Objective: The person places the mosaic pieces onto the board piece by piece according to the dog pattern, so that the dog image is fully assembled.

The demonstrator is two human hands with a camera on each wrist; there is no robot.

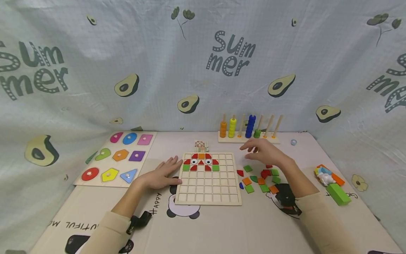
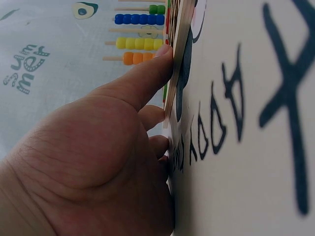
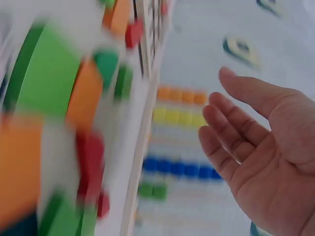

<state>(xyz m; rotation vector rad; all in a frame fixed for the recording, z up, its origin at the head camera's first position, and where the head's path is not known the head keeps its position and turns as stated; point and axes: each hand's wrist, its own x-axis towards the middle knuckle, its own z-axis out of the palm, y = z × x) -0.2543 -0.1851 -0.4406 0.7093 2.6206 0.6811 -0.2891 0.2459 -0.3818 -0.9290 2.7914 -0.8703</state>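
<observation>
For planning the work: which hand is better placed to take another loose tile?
Probably the right hand: it looks empty, near the loose tiles. The left hand touches the grid board at its left edge, farther away.

Table [image 1: 206,231], gridded board [image 1: 208,191], scattered tiles [image 1: 249,188], abacus [image 1: 250,127]

the head view is bright and evenly lit, the backdrop cloth [image 1: 222,95] crisp at 12 o'clock, its lettering [image 1: 28,64] stretched large towards 10 o'clock. a soft shadow lies beside the right sleeve [image 1: 323,218] at 4 o'clock. the left wrist view is dimmer, with the left hand [image 2: 93,142] shaded at 8 o'clock. in the right wrist view, loose pieces [image 3: 49,73] at 9 o'clock smear heavily; the right hand [image 3: 280,167] at 4 o'clock is clearer.
</observation>
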